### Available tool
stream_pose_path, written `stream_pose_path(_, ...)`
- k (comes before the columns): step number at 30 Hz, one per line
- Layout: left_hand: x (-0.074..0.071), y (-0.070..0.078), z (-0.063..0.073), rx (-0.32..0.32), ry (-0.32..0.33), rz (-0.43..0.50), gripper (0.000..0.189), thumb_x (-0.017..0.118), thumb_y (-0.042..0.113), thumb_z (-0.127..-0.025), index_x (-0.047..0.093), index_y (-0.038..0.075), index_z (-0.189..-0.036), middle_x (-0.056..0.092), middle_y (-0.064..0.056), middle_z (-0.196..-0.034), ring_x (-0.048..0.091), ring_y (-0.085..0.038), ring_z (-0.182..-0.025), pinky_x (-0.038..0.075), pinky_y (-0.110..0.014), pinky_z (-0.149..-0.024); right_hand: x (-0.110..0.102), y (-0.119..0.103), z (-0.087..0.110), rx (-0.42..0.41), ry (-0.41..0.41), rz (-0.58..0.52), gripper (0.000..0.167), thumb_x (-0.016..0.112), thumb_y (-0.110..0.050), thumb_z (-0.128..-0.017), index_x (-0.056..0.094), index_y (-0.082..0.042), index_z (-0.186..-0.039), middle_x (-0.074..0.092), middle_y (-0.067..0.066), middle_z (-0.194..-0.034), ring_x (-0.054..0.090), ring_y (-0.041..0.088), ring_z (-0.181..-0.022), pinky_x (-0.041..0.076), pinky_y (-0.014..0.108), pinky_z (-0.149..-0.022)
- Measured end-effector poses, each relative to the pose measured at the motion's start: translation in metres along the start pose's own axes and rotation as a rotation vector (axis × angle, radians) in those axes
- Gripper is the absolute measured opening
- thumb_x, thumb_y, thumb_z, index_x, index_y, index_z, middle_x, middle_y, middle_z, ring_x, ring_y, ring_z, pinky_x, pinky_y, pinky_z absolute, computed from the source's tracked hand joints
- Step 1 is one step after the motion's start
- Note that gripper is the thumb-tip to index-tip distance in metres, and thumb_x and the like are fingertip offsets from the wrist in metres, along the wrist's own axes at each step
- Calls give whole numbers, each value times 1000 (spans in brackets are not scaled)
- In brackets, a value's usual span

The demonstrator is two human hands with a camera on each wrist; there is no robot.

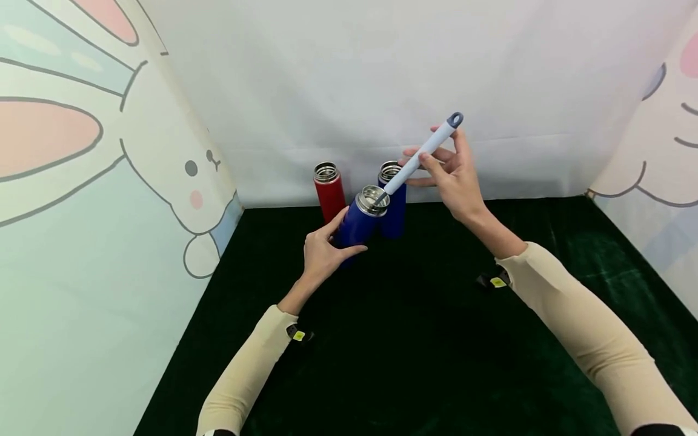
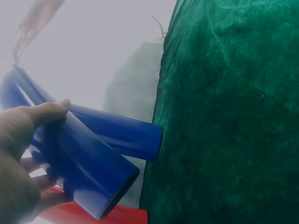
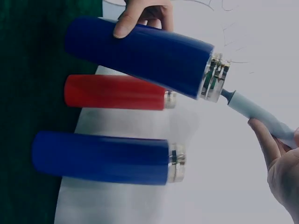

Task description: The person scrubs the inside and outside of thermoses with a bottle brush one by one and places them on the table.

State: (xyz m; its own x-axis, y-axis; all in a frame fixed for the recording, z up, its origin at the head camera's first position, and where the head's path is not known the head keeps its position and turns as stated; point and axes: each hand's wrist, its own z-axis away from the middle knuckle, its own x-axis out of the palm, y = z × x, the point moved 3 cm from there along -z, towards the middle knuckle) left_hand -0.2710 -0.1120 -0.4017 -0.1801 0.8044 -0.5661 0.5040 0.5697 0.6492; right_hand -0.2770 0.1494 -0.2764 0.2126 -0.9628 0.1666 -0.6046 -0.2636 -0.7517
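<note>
My left hand (image 1: 323, 253) grips a blue bottle (image 1: 357, 225) around its body and holds it tilted, its open steel mouth (image 3: 216, 77) facing up and to the right. In my right hand (image 1: 457, 177) is the pale blue handle (image 1: 420, 156) of a slim tool with a dark looped end, pinched between thumb and fingers. The tool's thin dark shaft (image 3: 227, 95) goes into the mouth of the held bottle, so its far end is hidden inside. From the left wrist view, the left thumb (image 2: 51, 112) lies over the bottle's side.
A red bottle (image 1: 331, 197) without a lid stands behind the left hand. Another lidless blue bottle (image 1: 394, 212) stands just behind the held one. Dark green cloth (image 1: 414, 339) covers the table, and a white curtain (image 1: 354, 85) hangs at its back edge.
</note>
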Motion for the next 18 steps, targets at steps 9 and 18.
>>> stream_pose_path(9, -4, 7, -1, 126, 67, -87, 87, 95, 34, -71, 55, 26, -149, 65, -1, -142, 67, -24, -124, 55, -46, -102, -7, -18, -1, -37, 80, -25, 38, 54, 4, -101, 45, -11, -135, 77, 13, -102, 78, 28, -93, 63, 40, -68)
stream_pose_path(18, -4, 8, 5, 142, 65, -177, 86, 95, 32, -72, 55, 27, -148, 66, -2, -140, 68, -26, -123, 56, -48, -99, -18, -32, 1, -56, 143, -89, 38, 58, 6, -99, 46, -6, -133, 76, 16, -98, 78, 31, -88, 62, 42, -65)
